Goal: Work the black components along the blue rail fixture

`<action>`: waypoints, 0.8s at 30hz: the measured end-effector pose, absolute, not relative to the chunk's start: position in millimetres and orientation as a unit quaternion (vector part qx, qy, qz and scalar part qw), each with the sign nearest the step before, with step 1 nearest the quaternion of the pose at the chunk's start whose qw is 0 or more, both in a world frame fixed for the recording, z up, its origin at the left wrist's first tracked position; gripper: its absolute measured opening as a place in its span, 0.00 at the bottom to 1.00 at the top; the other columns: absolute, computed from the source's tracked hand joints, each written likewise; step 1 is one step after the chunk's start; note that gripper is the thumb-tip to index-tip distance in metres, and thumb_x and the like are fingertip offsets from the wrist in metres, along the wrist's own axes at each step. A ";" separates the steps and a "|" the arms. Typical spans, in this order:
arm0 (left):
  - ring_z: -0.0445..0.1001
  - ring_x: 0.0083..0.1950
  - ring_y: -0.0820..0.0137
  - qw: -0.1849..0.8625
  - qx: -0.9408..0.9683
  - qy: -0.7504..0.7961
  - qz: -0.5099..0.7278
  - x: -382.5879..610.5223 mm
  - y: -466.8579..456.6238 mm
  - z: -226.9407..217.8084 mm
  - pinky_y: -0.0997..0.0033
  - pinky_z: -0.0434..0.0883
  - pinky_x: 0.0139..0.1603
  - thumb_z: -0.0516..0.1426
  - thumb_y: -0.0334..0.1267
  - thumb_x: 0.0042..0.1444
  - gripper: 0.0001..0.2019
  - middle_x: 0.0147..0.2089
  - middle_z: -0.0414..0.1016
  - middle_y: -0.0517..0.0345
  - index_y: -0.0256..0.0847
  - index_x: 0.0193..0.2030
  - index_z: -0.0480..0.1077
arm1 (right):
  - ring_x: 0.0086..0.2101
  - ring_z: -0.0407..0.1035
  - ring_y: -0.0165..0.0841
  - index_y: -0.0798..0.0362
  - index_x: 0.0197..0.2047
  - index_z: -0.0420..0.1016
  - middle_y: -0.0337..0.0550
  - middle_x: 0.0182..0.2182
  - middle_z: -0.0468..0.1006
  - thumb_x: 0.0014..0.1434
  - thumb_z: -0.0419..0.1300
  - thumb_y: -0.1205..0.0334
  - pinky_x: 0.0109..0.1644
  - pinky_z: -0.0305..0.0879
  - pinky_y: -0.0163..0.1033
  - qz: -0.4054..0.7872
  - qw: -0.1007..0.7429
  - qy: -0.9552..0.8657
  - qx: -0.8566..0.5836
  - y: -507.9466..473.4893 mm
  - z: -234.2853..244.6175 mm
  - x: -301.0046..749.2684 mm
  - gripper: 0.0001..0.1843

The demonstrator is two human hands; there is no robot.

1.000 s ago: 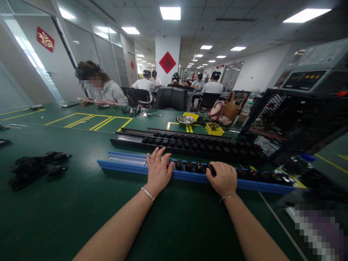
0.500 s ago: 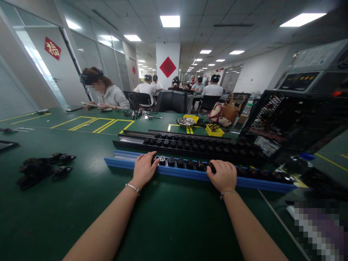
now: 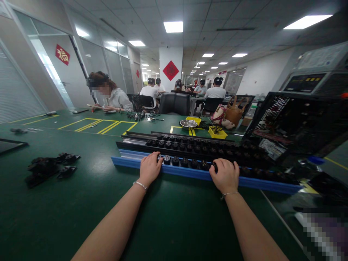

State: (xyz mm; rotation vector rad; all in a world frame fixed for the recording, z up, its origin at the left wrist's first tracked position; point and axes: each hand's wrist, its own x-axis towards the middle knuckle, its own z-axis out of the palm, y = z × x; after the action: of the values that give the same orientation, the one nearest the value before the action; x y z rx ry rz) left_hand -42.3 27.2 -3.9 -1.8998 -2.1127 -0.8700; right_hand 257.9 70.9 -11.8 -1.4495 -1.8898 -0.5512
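A long blue rail (image 3: pixel 174 172) lies across the green table in front of me, with a row of black round socket modules (image 3: pixel 185 162) in its channel. My left hand (image 3: pixel 150 169) curls over the rail near its left end, fingers closed on the socket module at that end of the row. Farther right, my right hand (image 3: pixel 225 176) is wrapped round another black socket module (image 3: pixel 214 167) in the same row. Both palms hide part of the rail. Just behind it, nearly touching, lie black rails (image 3: pixel 130 145) holding more of these modules.
Loose black parts (image 3: pixel 43 166) lie on the left. A metal bowl (image 3: pixel 188 124) and yellow trays (image 3: pixel 217 133) stand behind the rails. An open computer case (image 3: pixel 304 119) rises at right, near a blue-capped clear container (image 3: pixel 315 160). A co-worker (image 3: pixel 116 98) sits far left.
The blue rail has slid slightly away from me, closer to the black rails, with both hands on it. The view has shifted a little.
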 end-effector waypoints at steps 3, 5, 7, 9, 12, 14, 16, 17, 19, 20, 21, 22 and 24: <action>0.68 0.56 0.63 0.082 -0.640 -0.706 -0.292 -43.0 26.9 -4.1 0.60 0.61 0.55 0.45 0.45 0.62 0.18 0.53 0.73 0.52 0.44 0.53 0.66 | 0.51 0.62 0.40 0.50 0.49 0.71 0.46 0.49 0.73 0.58 0.47 0.61 0.61 0.41 0.53 -0.213 0.343 -0.742 -0.536 67.9 -12.0 253.3 0.18; 0.68 0.56 0.63 0.084 -0.640 -0.705 -0.293 -43.4 27.0 -4.5 0.60 0.61 0.55 0.45 0.46 0.62 0.18 0.53 0.73 0.53 0.45 0.53 0.66 | 0.51 0.63 0.39 0.50 0.49 0.71 0.44 0.48 0.75 0.59 0.47 0.60 0.61 0.42 0.52 -0.198 0.333 -0.754 -0.530 67.5 -11.7 252.2 0.18; 0.68 0.56 0.63 0.087 -0.641 -0.704 -0.293 -43.6 27.0 -5.1 0.61 0.62 0.54 0.44 0.46 0.62 0.18 0.53 0.73 0.53 0.45 0.53 0.66 | 0.49 0.64 0.38 0.49 0.47 0.72 0.43 0.44 0.77 0.60 0.47 0.59 0.61 0.43 0.51 -0.184 0.322 -0.762 -0.531 68.2 -11.5 252.2 0.17; 0.68 0.56 0.63 0.090 -0.642 -0.703 -0.292 -43.7 26.8 -5.4 0.60 0.62 0.54 0.44 0.46 0.63 0.18 0.53 0.73 0.53 0.45 0.53 0.66 | 0.47 0.65 0.38 0.49 0.45 0.73 0.43 0.42 0.78 0.60 0.47 0.58 0.60 0.44 0.50 -0.179 0.316 -0.763 -0.534 69.3 -11.2 252.7 0.16; 0.68 0.56 0.63 0.094 -0.643 -0.703 -0.290 -43.4 26.5 -4.9 0.60 0.61 0.54 0.44 0.46 0.63 0.18 0.53 0.73 0.53 0.44 0.53 0.66 | 0.46 0.65 0.38 0.50 0.44 0.74 0.43 0.41 0.78 0.60 0.47 0.59 0.59 0.45 0.49 -0.178 0.314 -0.762 -0.537 70.3 -10.4 253.1 0.16; 0.68 0.56 0.63 0.093 -0.645 -0.703 -0.286 -43.2 27.3 -4.2 0.60 0.61 0.54 0.44 0.46 0.63 0.18 0.53 0.73 0.53 0.44 0.53 0.66 | 0.46 0.65 0.37 0.50 0.44 0.74 0.43 0.41 0.78 0.60 0.47 0.60 0.57 0.47 0.47 -0.177 0.310 -0.763 -0.539 70.5 -9.6 252.9 0.16; 0.68 0.56 0.63 0.091 -0.647 -0.701 -0.284 -43.2 29.5 -4.0 0.60 0.61 0.54 0.44 0.46 0.63 0.18 0.53 0.73 0.53 0.44 0.53 0.66 | 0.45 0.65 0.37 0.51 0.43 0.74 0.43 0.41 0.78 0.60 0.47 0.60 0.55 0.50 0.45 -0.177 0.305 -0.764 -0.540 70.9 -8.9 252.4 0.16; 0.68 0.56 0.63 0.092 -0.649 -0.700 -0.284 -43.3 31.0 -4.1 0.60 0.61 0.54 0.44 0.46 0.63 0.18 0.53 0.73 0.53 0.44 0.53 0.66 | 0.44 0.65 0.37 0.52 0.43 0.74 0.43 0.41 0.78 0.60 0.47 0.60 0.53 0.51 0.44 -0.178 0.303 -0.764 -0.542 71.2 -8.8 252.0 0.16; 0.68 0.56 0.63 0.095 -0.651 -0.697 -0.286 -43.6 34.4 -4.9 0.60 0.61 0.54 0.44 0.46 0.63 0.18 0.53 0.73 0.53 0.43 0.53 0.66 | 0.44 0.64 0.38 0.52 0.43 0.74 0.43 0.40 0.78 0.59 0.48 0.61 0.51 0.53 0.43 -0.186 0.303 -0.759 -0.546 72.5 -9.1 251.2 0.16; 0.68 0.56 0.63 0.097 -0.650 -0.697 -0.288 -43.8 36.1 -5.4 0.60 0.61 0.54 0.44 0.46 0.63 0.18 0.53 0.73 0.52 0.43 0.53 0.66 | 0.44 0.64 0.38 0.52 0.43 0.75 0.43 0.40 0.78 0.59 0.48 0.61 0.51 0.53 0.43 -0.190 0.304 -0.756 -0.548 73.5 -9.4 250.8 0.15; 0.68 0.56 0.63 0.099 -0.648 -0.698 -0.288 -43.9 37.5 -6.0 0.60 0.61 0.54 0.45 0.46 0.63 0.18 0.53 0.73 0.52 0.43 0.53 0.66 | 0.44 0.64 0.38 0.52 0.42 0.75 0.43 0.40 0.78 0.59 0.48 0.61 0.50 0.53 0.43 -0.195 0.307 -0.753 -0.548 74.7 -9.9 250.3 0.15; 0.68 0.56 0.64 0.100 -0.647 -0.699 -0.288 -44.0 38.7 -6.4 0.61 0.61 0.54 0.45 0.46 0.63 0.18 0.53 0.73 0.52 0.43 0.53 0.66 | 0.43 0.64 0.38 0.52 0.42 0.75 0.43 0.40 0.78 0.59 0.49 0.61 0.50 0.53 0.42 -0.199 0.308 -0.751 -0.549 76.1 -10.3 250.0 0.15; 0.68 0.56 0.64 0.102 -0.645 -0.700 -0.288 -44.2 40.3 -7.0 0.61 0.61 0.54 0.45 0.46 0.62 0.17 0.53 0.73 0.53 0.43 0.53 0.66 | 0.42 0.64 0.37 0.51 0.42 0.75 0.42 0.40 0.78 0.59 0.50 0.61 0.49 0.54 0.42 -0.205 0.311 -0.749 -0.548 79.1 -11.0 249.5 0.14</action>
State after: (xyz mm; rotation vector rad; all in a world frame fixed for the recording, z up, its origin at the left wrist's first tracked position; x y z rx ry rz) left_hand -44.2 40.3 -7.0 -1.9058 -2.0686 -0.8496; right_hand 249.5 79.1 -11.0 -1.4467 -1.9773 -0.5420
